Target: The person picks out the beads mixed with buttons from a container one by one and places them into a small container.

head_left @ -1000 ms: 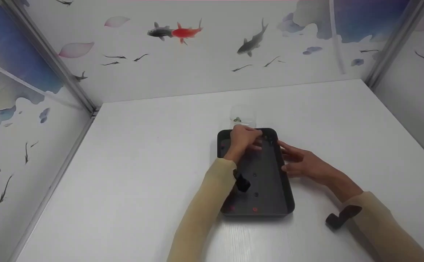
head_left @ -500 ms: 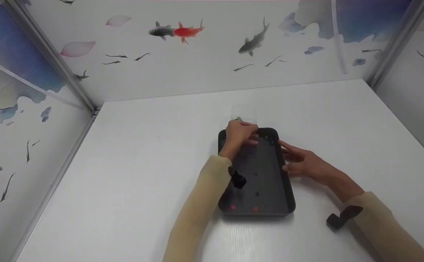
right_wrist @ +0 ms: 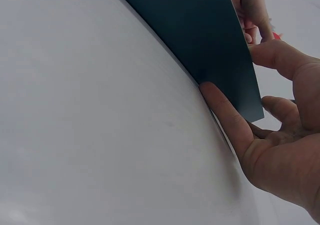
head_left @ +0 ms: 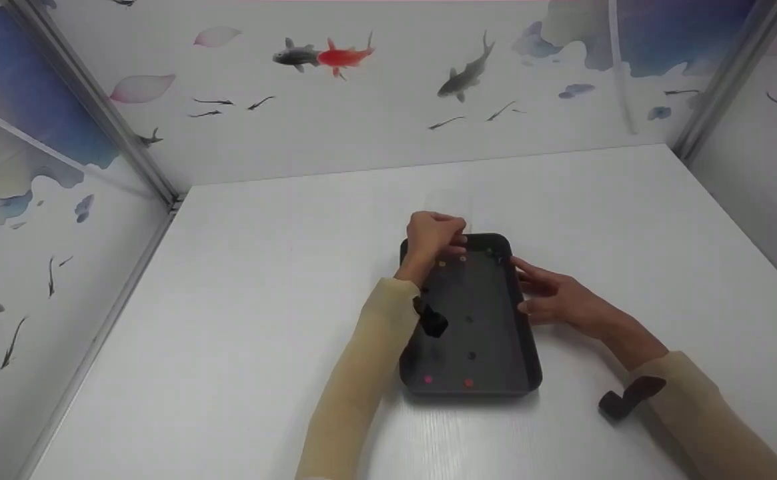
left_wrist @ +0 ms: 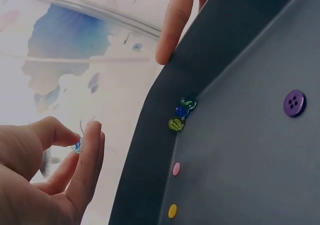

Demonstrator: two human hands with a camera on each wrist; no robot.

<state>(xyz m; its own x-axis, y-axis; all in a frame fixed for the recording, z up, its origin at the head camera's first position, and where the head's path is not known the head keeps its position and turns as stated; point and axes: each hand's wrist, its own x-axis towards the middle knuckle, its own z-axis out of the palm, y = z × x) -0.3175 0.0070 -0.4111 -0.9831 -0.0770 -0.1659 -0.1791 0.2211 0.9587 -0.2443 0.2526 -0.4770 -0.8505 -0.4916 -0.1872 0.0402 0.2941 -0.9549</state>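
Note:
My left hand is above the far edge of a dark tray. Between thumb and index finger it pinches a clear glass marble with blue inside. A clear container stands just behind the tray, partly hidden by that hand. On the tray's right side, my right hand rests its spread fingers and thumb against the outer wall and rim. Marbles in green and blue sit together in the tray's far right corner, near a pink button and a yellow button.
A purple four-hole button lies on the tray floor. Closer to me in the tray are a magenta button, an orange-red button and a dark button. Walls printed with fish enclose the white table.
My left hand has risen from inside the tray and moved left and away toward the clear container, uncovering small buttons at the tray's far end. The right hand has stayed in place.

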